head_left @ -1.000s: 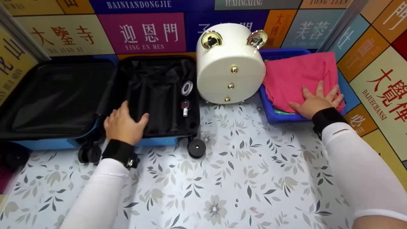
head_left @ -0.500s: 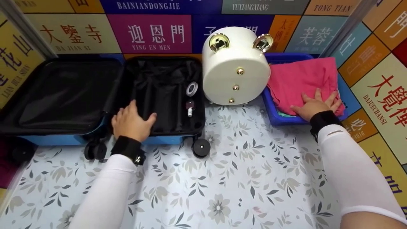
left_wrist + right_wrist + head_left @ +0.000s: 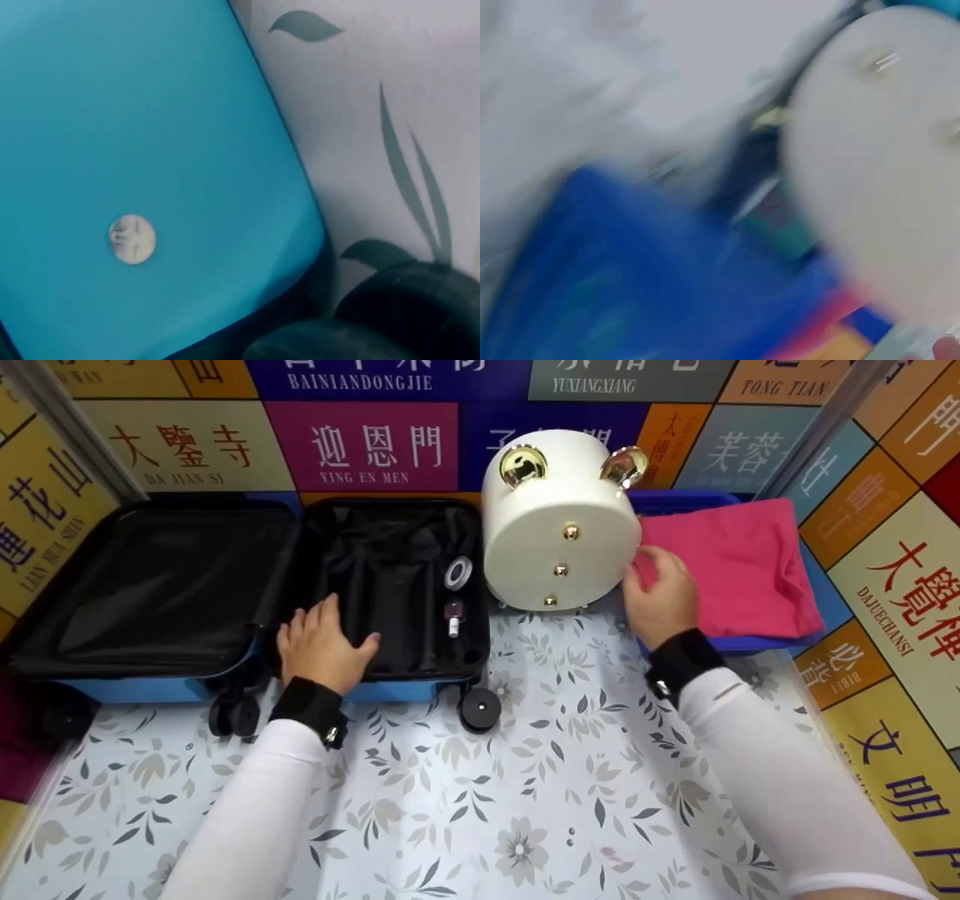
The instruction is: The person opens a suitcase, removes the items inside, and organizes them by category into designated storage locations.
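My left hand (image 3: 322, 645) rests with fingers spread at the front edge of an opened suitcase (image 3: 375, 688), over its black-lined half. Inside that half lie a white ring-shaped roll (image 3: 458, 574) and a small bottle with a white cap (image 3: 453, 622). My right hand (image 3: 664, 596), thumb and fingers bent, is at the left edge of a folded pink cloth (image 3: 750, 577) in a blue basket (image 3: 772, 643). Pink shows between thumb and forefinger; I cannot tell whether they pinch it. The right wrist view is blurred, with fingertips (image 3: 946, 349) at its lower corner.
A white rounded case (image 3: 525, 562) with gold knobs and two gold ears stands between suitcase and basket, close beside my right hand. The suitcase's other half (image 3: 172, 585) lies to the left. Black wheels (image 3: 480, 709) stick out in front. Printed panels (image 3: 360, 446) wall the back and sides.
My right hand has left the cloth's front right, where it lay flat, and moved left to its left edge, fingers now bent. The left hand stays put; the head view shifts slightly.
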Available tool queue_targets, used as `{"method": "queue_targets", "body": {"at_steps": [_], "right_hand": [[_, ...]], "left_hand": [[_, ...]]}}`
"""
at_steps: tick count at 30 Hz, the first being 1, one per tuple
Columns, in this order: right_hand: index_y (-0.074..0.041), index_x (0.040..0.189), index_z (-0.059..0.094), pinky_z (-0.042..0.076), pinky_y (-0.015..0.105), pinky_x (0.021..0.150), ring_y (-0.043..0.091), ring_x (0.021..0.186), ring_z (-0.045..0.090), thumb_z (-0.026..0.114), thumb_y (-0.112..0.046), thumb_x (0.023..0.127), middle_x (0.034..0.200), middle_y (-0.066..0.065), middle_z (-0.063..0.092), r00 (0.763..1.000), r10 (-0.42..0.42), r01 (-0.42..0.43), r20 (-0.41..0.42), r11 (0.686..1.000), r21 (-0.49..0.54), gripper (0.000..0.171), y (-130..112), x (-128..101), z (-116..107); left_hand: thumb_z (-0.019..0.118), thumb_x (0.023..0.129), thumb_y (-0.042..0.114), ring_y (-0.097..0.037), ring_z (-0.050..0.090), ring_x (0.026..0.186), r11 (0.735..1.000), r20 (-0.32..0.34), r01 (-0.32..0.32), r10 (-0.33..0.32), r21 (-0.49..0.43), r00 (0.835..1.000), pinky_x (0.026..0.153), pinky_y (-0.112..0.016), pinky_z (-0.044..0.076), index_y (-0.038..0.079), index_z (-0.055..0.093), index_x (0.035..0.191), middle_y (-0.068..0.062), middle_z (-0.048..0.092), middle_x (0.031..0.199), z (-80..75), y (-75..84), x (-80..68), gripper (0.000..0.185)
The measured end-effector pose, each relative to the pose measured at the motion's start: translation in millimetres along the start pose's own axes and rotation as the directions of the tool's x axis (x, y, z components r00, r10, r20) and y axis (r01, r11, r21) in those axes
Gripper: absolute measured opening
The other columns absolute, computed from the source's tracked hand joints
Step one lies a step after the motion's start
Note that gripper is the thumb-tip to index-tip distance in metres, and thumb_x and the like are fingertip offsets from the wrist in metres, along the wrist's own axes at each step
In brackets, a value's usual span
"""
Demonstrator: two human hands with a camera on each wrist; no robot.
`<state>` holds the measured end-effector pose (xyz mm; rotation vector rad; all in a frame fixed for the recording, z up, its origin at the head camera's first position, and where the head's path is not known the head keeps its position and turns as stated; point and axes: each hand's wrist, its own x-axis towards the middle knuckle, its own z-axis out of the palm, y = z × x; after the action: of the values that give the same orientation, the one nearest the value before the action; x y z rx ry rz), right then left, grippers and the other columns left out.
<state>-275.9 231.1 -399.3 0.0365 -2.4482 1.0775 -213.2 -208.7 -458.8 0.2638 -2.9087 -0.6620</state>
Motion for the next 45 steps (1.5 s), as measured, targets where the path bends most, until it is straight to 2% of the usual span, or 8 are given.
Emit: {"method": "queue_targets", "body": {"at_steps": [4, 7, 10, 14, 19, 24, 35, 45], "right_hand": [[0.001, 0.135, 0.066, 0.057, 0.048, 0.105, 0.037, 0.119, 0.070, 0.072, -0.018, 0.101, 0.136, 0.021, 0.069, 0.996, 0.024, -0.030, 0.088, 0.997, 0.069, 0.040, -31.9, 7.4, 24.2], [0.001, 0.132, 0.066, 0.060, 0.044, 0.099, 0.035, 0.111, 0.073, 0.073, -0.019, 0.101, 0.131, 0.020, 0.071, 0.991, 0.048, -0.059, 0.126, 0.994, 0.089, 0.038, -46.6, 16.3, 41.5], [0.001, 0.128, 0.064, 0.059, 0.036, 0.095, 0.029, 0.107, 0.072, 0.072, -0.019, 0.101, 0.123, 0.018, 0.072, 0.988, 0.085, -0.098, 0.131, 0.990, 0.100, 0.035, -54.7, 23.1, 54.9], [-0.001, 0.123, 0.061, 0.053, 0.026, 0.086, 0.022, 0.101, 0.067, 0.072, -0.021, 0.101, 0.110, 0.013, 0.071, 0.986, 0.141, -0.150, 0.094, 0.984, 0.096, 0.032, -59.2, 29.3, 65.3], [-0.002, 0.117, 0.059, 0.046, 0.023, 0.079, 0.017, 0.092, 0.060, 0.072, -0.023, 0.101, 0.099, 0.005, 0.065, 0.984, 0.166, -0.171, 0.065, 0.982, 0.085, 0.029, -61.0, 33.4, 67.7], [-0.005, 0.111, 0.059, 0.046, 0.023, 0.077, 0.015, 0.088, 0.058, 0.071, -0.022, 0.102, 0.094, 0.003, 0.063, 0.984, 0.173, -0.177, 0.053, 0.981, 0.084, 0.023, -61.0, 34.0, 67.6], [-0.001, 0.113, 0.061, 0.044, 0.022, 0.078, 0.014, 0.086, 0.057, 0.070, -0.021, 0.103, 0.090, 0.002, 0.061, 0.989, 0.145, -0.147, 0.037, 0.986, 0.083, 0.024, -61.7, 34.0, 65.7], [-0.002, 0.113, 0.061, 0.046, 0.022, 0.078, 0.013, 0.087, 0.058, 0.069, -0.021, 0.104, 0.091, 0.001, 0.060, 0.988, 0.151, -0.154, 0.041, 0.984, 0.088, 0.022, -61.1, 33.9, 66.5]], "left_hand": [[0.076, 0.092, 0.053, -0.050, 0.024, 0.160, 0.997, -0.021, -0.071, 0.071, 0.022, 0.997, 0.130, -0.068, 0.010, 0.009, 0.039, 0.164, -0.022, 0.040, 0.168, -3.4, 8.8, 2.8, 0.092], [0.076, 0.092, 0.055, -0.048, 0.024, 0.161, 0.995, -0.033, -0.095, 0.096, 0.020, 0.995, 0.131, -0.067, 0.009, 0.011, 0.041, 0.163, -0.021, 0.039, 0.169, -5.3, 16.9, 3.9, 0.091], [0.073, 0.093, 0.057, -0.047, 0.023, 0.161, 0.996, -0.026, -0.095, 0.095, 0.002, 0.995, 0.131, -0.067, 0.009, 0.011, 0.040, 0.164, -0.020, 0.038, 0.170, -6.0, 22.0, 4.0, 0.090], [0.072, 0.093, 0.057, -0.047, 0.024, 0.161, 0.996, -0.020, -0.088, 0.088, -0.010, 0.996, 0.131, -0.066, 0.010, 0.011, 0.040, 0.164, -0.020, 0.038, 0.170, -5.3, 22.5, 4.7, 0.090], [0.073, 0.092, 0.056, -0.048, 0.026, 0.160, 0.996, -0.047, -0.089, 0.088, -0.025, 0.995, 0.131, -0.067, 0.011, 0.010, 0.041, 0.163, -0.020, 0.039, 0.169, -6.7, 20.2, 7.0, 0.090], [0.074, 0.092, 0.056, -0.048, 0.025, 0.161, 0.996, -0.041, -0.088, 0.086, -0.029, 0.995, 0.130, -0.067, 0.010, 0.010, 0.039, 0.164, -0.021, 0.039, 0.170, -7.3, 20.4, 7.3, 0.092], [0.074, 0.092, 0.056, -0.049, 0.025, 0.160, 0.996, -0.040, -0.085, 0.085, -0.013, 0.996, 0.130, -0.068, 0.011, 0.011, 0.039, 0.164, -0.020, 0.039, 0.169, -7.4, 22.1, 6.9, 0.092], [0.073, 0.092, 0.057, -0.049, 0.024, 0.161, 0.996, -0.037, -0.085, 0.085, -0.019, 0.996, 0.129, -0.069, 0.010, 0.012, 0.038, 0.165, -0.020, 0.038, 0.170, -6.9, 23.4, 7.4, 0.093]]}}
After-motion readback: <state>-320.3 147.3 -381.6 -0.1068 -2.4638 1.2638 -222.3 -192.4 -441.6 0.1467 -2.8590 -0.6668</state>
